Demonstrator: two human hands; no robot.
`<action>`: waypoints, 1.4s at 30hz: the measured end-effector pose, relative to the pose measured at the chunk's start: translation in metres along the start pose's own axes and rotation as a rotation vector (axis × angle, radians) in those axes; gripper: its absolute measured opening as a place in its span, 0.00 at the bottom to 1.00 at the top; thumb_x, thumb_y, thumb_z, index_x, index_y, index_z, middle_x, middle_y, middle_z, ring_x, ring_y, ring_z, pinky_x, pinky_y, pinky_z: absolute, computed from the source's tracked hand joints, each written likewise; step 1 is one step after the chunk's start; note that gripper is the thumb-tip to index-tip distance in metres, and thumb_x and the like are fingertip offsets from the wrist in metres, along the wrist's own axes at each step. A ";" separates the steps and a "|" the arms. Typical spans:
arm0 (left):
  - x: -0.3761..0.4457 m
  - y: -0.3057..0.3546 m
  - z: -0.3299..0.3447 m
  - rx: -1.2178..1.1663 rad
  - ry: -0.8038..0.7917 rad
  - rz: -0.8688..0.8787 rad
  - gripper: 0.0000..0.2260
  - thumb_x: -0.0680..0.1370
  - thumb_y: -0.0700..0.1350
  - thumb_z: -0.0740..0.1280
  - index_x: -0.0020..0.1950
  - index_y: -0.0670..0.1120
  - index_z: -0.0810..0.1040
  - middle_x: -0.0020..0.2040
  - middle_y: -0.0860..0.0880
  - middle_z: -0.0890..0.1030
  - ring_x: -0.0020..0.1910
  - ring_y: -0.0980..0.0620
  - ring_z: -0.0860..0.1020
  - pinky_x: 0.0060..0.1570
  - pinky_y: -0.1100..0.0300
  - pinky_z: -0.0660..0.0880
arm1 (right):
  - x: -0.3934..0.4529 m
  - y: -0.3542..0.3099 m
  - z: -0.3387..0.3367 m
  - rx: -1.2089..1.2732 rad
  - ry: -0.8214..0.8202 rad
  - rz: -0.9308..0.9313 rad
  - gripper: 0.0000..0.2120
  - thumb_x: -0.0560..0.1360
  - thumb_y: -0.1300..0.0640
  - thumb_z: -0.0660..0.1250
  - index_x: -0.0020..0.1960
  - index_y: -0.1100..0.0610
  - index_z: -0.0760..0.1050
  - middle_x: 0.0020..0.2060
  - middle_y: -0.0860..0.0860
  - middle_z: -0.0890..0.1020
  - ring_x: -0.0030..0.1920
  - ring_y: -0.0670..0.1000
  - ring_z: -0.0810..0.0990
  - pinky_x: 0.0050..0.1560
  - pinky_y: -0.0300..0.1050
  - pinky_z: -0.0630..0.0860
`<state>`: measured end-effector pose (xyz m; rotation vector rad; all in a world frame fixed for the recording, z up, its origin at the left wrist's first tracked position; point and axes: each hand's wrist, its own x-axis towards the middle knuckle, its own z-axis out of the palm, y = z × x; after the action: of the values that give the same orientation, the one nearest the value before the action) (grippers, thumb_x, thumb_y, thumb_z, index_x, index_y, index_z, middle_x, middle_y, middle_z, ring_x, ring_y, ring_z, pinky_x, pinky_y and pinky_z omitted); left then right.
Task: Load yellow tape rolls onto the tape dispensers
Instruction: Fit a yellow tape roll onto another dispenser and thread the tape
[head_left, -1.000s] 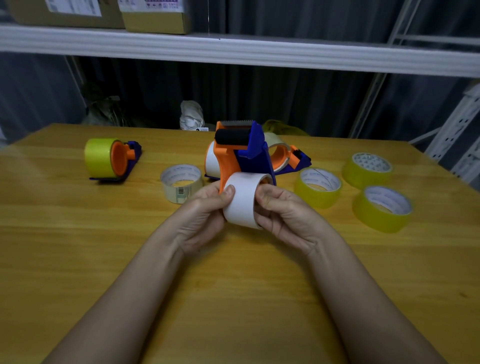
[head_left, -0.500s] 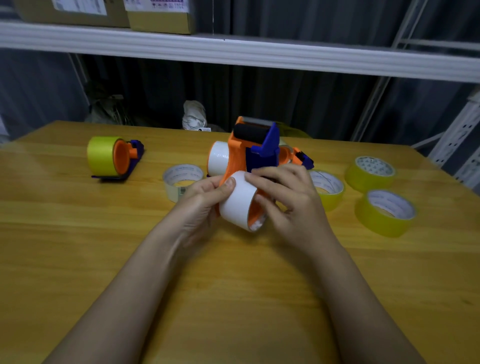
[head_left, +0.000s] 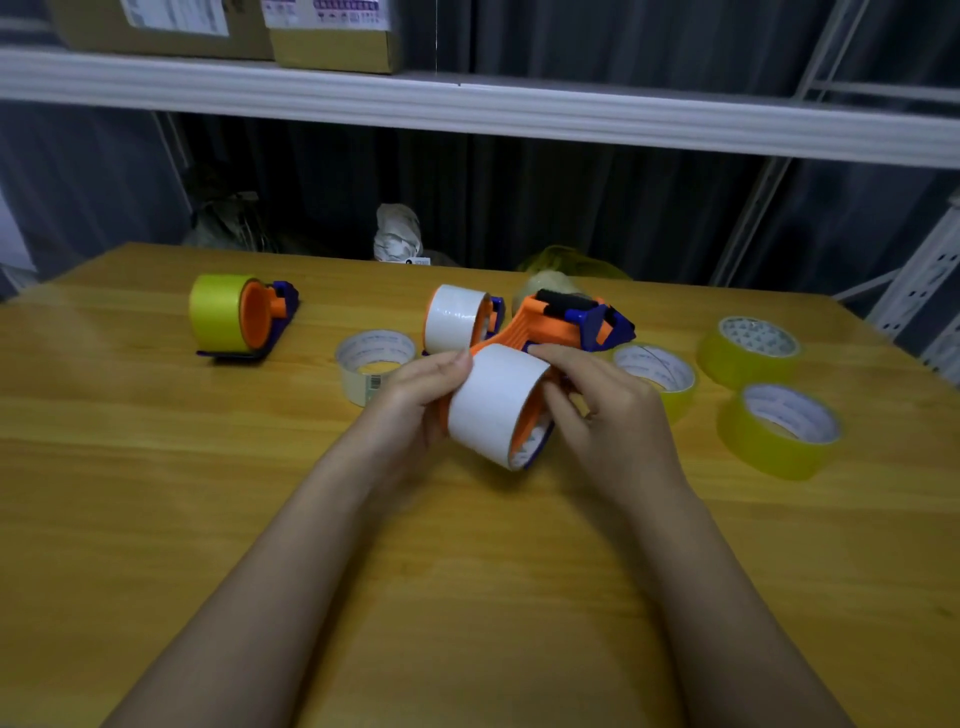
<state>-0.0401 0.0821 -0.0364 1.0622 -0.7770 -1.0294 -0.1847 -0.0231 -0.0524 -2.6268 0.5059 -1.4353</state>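
"Where was the white roll (head_left: 496, 402)?"

"On the orange dispenser (head_left: 558, 325), lifted above the tabletop (head_left: 467, 571), nearer me than the yellow rolls (head_left: 779, 428). My left hand (head_left: 423, 392) gripped its rim; my right hand's (head_left: 608, 415) fingers curled round the core side."

"How did it seem?"

"Light, stiff, probably slick-faced. Edges seemed safest."

Glossy wooden table (head_left: 156, 467), smooth orange plastic dispenser (head_left: 545, 327), matt white tape roll (head_left: 493, 405).

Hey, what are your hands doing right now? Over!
Left hand and right hand grip white-roll dispenser. Three yellow rolls wait at right. Nothing in the way.
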 end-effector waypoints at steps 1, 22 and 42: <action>-0.001 0.000 0.000 0.010 -0.012 -0.003 0.15 0.72 0.49 0.62 0.51 0.42 0.80 0.45 0.47 0.84 0.44 0.51 0.82 0.42 0.61 0.78 | 0.000 0.000 0.001 0.053 -0.031 0.030 0.16 0.72 0.65 0.66 0.58 0.59 0.80 0.51 0.53 0.84 0.49 0.48 0.79 0.47 0.34 0.71; 0.003 -0.007 -0.003 0.142 0.173 0.034 0.17 0.75 0.53 0.67 0.58 0.44 0.80 0.53 0.41 0.82 0.54 0.40 0.80 0.56 0.45 0.74 | -0.002 -0.021 0.004 0.515 -0.220 0.333 0.24 0.71 0.61 0.62 0.67 0.53 0.70 0.62 0.47 0.73 0.64 0.41 0.70 0.61 0.31 0.67; 0.009 -0.010 0.004 0.123 0.330 0.101 0.12 0.80 0.52 0.61 0.50 0.47 0.81 0.47 0.47 0.84 0.49 0.46 0.82 0.55 0.48 0.77 | 0.000 -0.018 0.005 0.571 -0.242 0.390 0.37 0.62 0.51 0.81 0.64 0.41 0.65 0.62 0.42 0.69 0.61 0.38 0.70 0.57 0.40 0.74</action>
<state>-0.0433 0.0712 -0.0440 1.2474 -0.6224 -0.7030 -0.1765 -0.0061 -0.0509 -2.0649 0.4606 -0.9484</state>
